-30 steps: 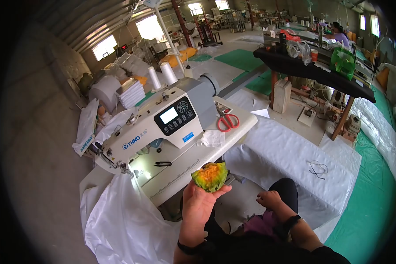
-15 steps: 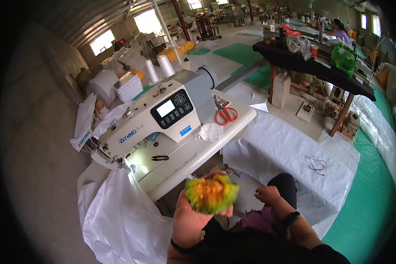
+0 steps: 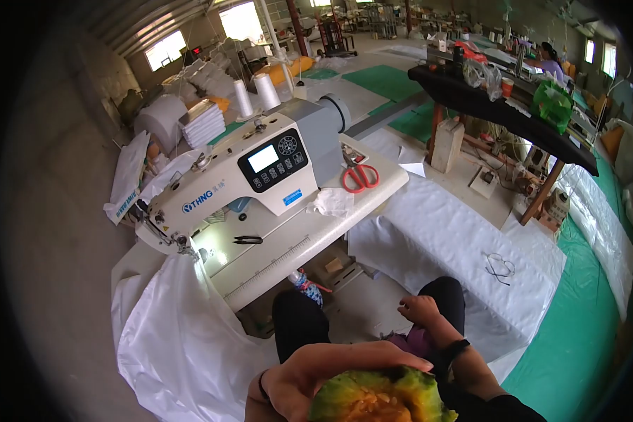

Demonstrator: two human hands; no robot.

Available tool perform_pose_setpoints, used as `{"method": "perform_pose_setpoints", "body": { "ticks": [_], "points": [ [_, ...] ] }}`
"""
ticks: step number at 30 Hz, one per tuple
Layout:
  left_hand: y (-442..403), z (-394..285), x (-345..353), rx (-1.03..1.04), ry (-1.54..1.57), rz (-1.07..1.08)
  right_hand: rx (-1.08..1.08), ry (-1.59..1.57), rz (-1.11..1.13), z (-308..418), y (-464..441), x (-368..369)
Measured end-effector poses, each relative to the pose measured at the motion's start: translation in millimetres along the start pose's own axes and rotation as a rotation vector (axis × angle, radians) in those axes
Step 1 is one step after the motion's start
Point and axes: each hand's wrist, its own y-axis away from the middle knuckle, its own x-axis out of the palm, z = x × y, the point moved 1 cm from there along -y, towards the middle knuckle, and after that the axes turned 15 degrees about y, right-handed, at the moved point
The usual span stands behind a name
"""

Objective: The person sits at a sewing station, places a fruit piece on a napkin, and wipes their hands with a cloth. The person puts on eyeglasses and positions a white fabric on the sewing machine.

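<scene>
A piece of melon (image 3: 383,399) with green rind and orange flesh is at the bottom edge, close to the camera and partly cut off. My left hand (image 3: 316,369) is wrapped around it, with the thumb or a finger along its top. My right hand (image 3: 420,309) rests by my right knee with its fingers curled; what they hold, if anything, is hidden. A dark band circles the right wrist. Beyond my knees stands a white sewing machine (image 3: 239,172) with white cloth (image 3: 183,337) hanging from its needle end.
Red-handled scissors (image 3: 360,178) and black snips (image 3: 247,240) lie on the machine table (image 3: 288,246). Glasses (image 3: 500,267) lie on white fabric (image 3: 443,232) at the right. A black-topped bench (image 3: 499,105) stands behind. A person (image 3: 550,63) sits far back right.
My left hand has brought the melon down and closer to the camera, so it now reaches past the bottom edge. My right hand stays by the knee. The view has shifted slightly.
</scene>
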Motion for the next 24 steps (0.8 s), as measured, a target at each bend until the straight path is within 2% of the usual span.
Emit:
{"method": "perform_pose_setpoints", "body": {
  "ticks": [7,9,11,14,17,21,23,24],
  "points": [
    [-12.6,-0.2,3.4,0.029,0.037,0.207,-0.006,0.032,0.021,-2.6,-1.7,3.5],
    [-13.0,4.0,-13.8,0.271,-0.292,0.460,-0.016,0.041,0.008,-1.2,-3.1,3.0],
    [-12.4,8.1,-15.4,0.202,-0.195,0.477,-0.009,0.038,0.027,-0.8,-1.4,1.2],
    [-19.5,1.2,-7.6,0.252,-0.319,0.579,-0.012,0.036,0.014,-1.3,-1.8,1.0],
    [-15.7,5.1,-4.3,0.214,-0.208,0.515,-0.023,0.044,-0.003,-0.9,0.0,4.6],
    [-20.0,1.3,3.8,0.289,-0.082,0.493,-0.025,0.062,0.025,-0.9,-1.5,2.0],
    [-18.3,-6.4,3.2,0.287,-0.131,0.436,-0.021,0.076,0.035,-0.8,-3.2,3.0],
    [-24.5,-18.1,-8.7,0.315,-0.332,0.538,-0.024,0.077,0.052,-0.9,-3.9,3.5]
  ]
}}
